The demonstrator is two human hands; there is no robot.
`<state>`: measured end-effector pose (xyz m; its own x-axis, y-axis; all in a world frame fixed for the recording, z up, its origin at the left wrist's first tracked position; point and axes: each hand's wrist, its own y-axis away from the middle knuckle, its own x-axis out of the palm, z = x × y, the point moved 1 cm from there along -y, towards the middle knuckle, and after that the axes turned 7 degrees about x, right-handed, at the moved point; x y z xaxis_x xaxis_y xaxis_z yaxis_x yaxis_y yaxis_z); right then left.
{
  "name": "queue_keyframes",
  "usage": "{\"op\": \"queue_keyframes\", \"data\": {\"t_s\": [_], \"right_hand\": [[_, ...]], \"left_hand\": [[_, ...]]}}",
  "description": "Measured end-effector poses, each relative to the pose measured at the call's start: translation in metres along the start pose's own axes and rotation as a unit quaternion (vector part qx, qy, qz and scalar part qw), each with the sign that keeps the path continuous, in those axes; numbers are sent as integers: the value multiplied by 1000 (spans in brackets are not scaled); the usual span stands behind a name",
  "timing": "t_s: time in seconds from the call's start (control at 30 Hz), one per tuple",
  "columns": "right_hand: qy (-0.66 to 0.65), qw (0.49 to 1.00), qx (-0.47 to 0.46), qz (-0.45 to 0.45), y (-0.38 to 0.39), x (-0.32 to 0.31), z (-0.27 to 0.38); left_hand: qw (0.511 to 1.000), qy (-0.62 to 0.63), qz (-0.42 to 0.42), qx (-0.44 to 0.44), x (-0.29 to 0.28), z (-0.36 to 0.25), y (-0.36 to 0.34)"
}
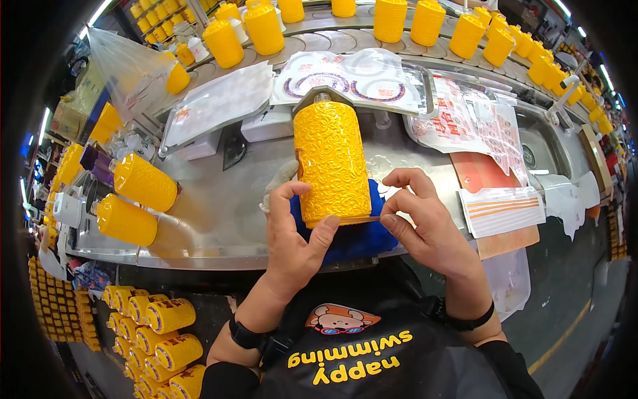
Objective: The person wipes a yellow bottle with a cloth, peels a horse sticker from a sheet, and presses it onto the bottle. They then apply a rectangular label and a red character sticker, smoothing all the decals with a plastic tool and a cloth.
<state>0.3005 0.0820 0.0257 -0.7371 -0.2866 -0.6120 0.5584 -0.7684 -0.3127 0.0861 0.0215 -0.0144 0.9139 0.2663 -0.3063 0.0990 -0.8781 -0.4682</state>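
Observation:
A glossy yellow embossed bottle [329, 156] lies on its side on a blue support [355, 243], its neck at a dark metal bracket [306, 101]. My left hand [297, 236] grips its near end from the left, thumb pressed at the bottom edge beside a thin orange-brown strip [362, 219]. My right hand [419, 223] pinches the strip's right end between thumb and a finger, with other fingers raised. A pale grey cloth or glove [279, 183] sits just behind my left hand.
The steel counter [219, 239] holds two yellow bottles [139, 179] at left, trays of label sheets [345, 76], an orange board [478, 169] and striped strips [502, 209]. A sink [535, 143] is at right. A conveyor with bottles [266, 33] runs behind; stacked bottles [169, 316] stand lower left.

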Motion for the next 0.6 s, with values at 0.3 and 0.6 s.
{"op": "queue_keyframes", "data": {"t_s": [0.3, 0.6], "right_hand": [[-3, 1000, 9, -1, 2, -3, -2], [4, 1000, 23, 13, 2, -5, -6]], "left_hand": [[999, -34, 9, 15, 2, -3, -1], [999, -12, -31, 36, 4, 4, -1]]}}
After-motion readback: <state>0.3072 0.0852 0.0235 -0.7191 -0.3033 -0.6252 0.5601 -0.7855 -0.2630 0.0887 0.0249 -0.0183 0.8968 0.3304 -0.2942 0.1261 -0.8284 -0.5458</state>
